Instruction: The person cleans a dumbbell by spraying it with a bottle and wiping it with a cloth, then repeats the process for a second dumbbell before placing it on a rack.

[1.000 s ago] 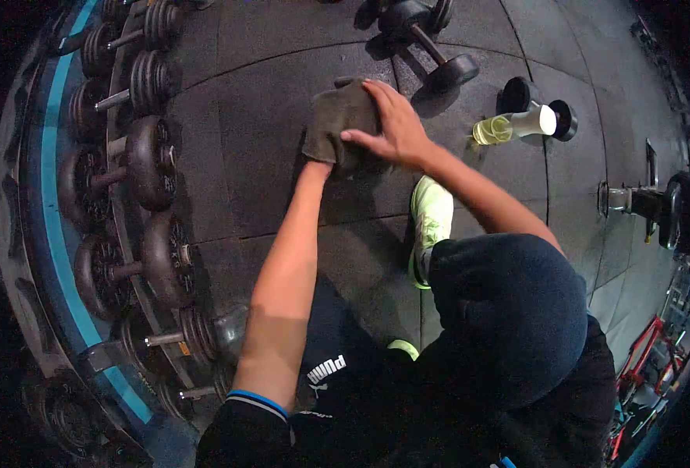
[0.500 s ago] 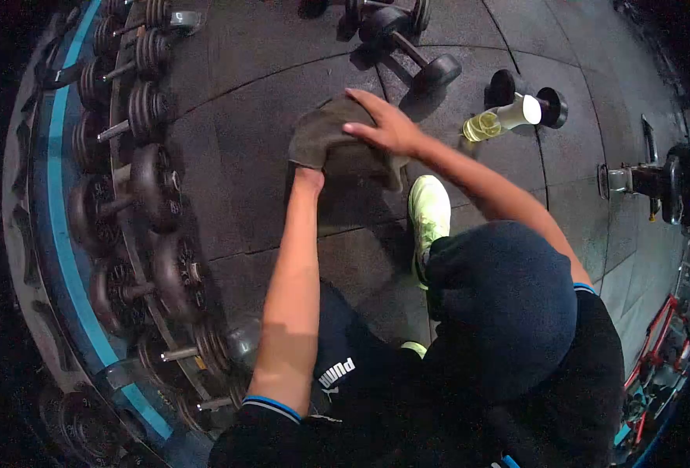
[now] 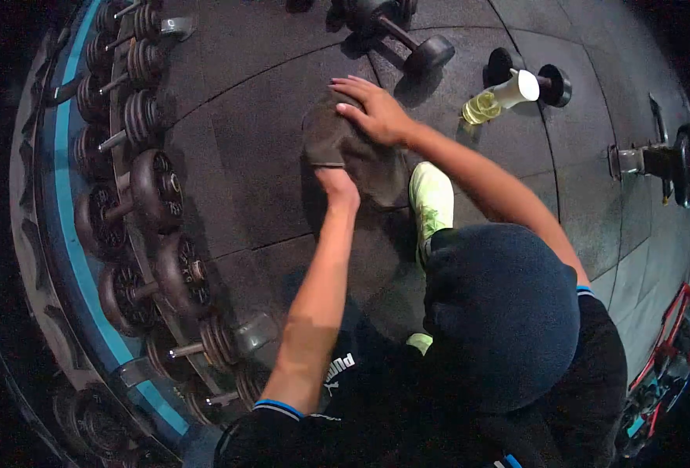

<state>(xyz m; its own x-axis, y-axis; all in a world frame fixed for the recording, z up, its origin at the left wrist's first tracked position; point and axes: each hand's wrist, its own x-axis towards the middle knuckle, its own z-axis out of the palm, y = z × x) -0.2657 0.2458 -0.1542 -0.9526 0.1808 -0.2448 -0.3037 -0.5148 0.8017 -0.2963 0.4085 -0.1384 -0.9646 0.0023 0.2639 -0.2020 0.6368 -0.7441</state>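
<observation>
A grey-brown piece of cloth (image 3: 376, 175) hangs over my left hand (image 3: 336, 183). Its fingers are hidden under the fabric, and only the wrist and heel of the hand show below the hem. On top of the cloth rests my right hand (image 3: 372, 113), fingers stretched out and thumb apart, touching its upper side. Just beyond my bent knee (image 3: 505, 312), in dark blue fabric, a pale yellow-green shoe (image 3: 432, 199) stands on the floor to the right of the cloth.
A rack of dumbbells (image 3: 156, 191) runs along the left beside a blue stripe (image 3: 63, 156). Ahead on the dark rubber floor lie a dumbbell (image 3: 427, 56) and another dumbbell (image 3: 555, 84), with a bottle of yellow liquid (image 3: 481, 108) near the latter. Gym equipment (image 3: 657, 162) stands at right.
My left hand has moved right and turned at the wrist, carrying the cloth with it. My right hand has shifted slightly left and stays on top. The camera view has shifted a little.
</observation>
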